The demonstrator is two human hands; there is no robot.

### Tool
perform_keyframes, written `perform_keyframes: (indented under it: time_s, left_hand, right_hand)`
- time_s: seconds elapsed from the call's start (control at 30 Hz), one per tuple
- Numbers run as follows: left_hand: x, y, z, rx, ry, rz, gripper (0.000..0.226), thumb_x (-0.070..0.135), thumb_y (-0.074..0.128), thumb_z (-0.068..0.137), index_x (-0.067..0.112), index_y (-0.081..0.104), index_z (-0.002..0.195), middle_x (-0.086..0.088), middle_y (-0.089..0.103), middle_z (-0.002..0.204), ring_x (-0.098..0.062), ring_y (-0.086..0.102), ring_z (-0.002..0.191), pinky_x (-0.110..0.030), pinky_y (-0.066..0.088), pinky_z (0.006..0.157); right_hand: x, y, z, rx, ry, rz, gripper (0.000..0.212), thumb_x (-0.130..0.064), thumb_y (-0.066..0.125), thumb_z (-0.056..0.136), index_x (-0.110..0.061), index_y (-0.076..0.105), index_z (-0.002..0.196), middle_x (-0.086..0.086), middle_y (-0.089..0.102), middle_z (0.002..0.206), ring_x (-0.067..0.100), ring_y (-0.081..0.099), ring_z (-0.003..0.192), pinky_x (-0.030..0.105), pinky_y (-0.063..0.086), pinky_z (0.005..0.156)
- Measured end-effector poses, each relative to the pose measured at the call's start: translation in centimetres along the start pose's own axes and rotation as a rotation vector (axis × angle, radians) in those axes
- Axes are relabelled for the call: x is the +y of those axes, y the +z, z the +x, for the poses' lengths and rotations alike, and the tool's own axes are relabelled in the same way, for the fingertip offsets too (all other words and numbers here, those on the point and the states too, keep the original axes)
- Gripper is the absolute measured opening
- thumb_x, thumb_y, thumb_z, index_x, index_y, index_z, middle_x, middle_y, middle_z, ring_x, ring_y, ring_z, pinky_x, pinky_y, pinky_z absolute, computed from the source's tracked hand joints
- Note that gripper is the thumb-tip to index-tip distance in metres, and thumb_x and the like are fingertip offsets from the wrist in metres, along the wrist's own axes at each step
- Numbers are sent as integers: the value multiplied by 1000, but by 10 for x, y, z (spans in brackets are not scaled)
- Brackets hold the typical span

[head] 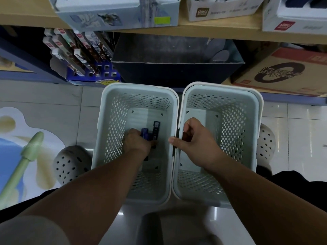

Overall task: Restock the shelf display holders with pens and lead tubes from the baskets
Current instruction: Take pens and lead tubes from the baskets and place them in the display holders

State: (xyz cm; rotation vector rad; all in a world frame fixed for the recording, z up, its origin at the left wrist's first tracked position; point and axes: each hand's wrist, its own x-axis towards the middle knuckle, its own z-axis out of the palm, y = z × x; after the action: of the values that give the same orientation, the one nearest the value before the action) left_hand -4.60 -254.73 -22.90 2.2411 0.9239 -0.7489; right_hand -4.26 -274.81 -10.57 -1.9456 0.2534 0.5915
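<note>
Reaching down into the left basket [136, 88], my left hand [137, 141] sits low on the basket bottom, its fingers curled round a blue lead tube [144, 132]. A black lead tube [156, 128] lies just right of it, touching the blue one.

My right hand [196, 138] is inside the right basket [223, 86], against its left wall. Its fingers are curled round a small dark item [186, 137] whose kind I cannot tell. The thumb points left over the two touching rims.

Both baskets stand side by side on the tiled floor [53, 103], near the lower shelf [292, 99].

- Far left: a blue display holder [106, 72] with boxed pens [77, 48] leaning in its slots.
- Far centre: a dark open box [177, 68].
- Far right: a brown carton [283, 71].

A grey perforated shoe [69, 165] shows at each outer side of the baskets.
</note>
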Motion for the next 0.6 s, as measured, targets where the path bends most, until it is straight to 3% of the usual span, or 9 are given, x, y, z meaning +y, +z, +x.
perform_keyframes:
  time_s: [0.17,0.33,0.47,0.53,0.6]
  left_hand:
    - [5,6,-9,17,11,-17,68,44,92,65,16,65,120,-6,70,113,-16,56,82,-21,40,55]
    - [10,6,-16,28,-4,17,55,43,88,71,21,67,117,-4,71,107,-20,64,85,-31,57,65]
    - [10,4,-19,31,34,22,49,38,87,72,21,67,113,-4,72,105,-18,62,83,-23,43,56]
    - [10,2,-18,20,64,27,47,35,87,72,19,68,112,-5,72,105,-21,64,85,-25,47,64]
    - [11,0,-17,-3,75,39,42,31,87,72,17,71,108,-7,73,102,-19,62,81,-23,46,60]
  right_hand:
    - [-1,0,0,0,-4,12,42,-36,83,81,-24,43,85,-5,45,67,1,40,51,15,39,49]
    - [-2,0,-1,8,-7,10,42,-35,83,81,-23,43,84,-6,45,66,-1,42,50,14,40,49]
    - [-1,1,-3,14,3,56,42,-32,84,81,-22,43,84,-7,44,64,-1,42,47,13,39,45]
    - [-1,1,-3,13,6,41,42,-34,83,81,-23,43,84,-7,44,64,0,42,48,15,40,47]
    - [-1,2,-3,13,10,42,42,-34,83,81,-23,43,84,-6,45,64,0,41,49,15,40,48]
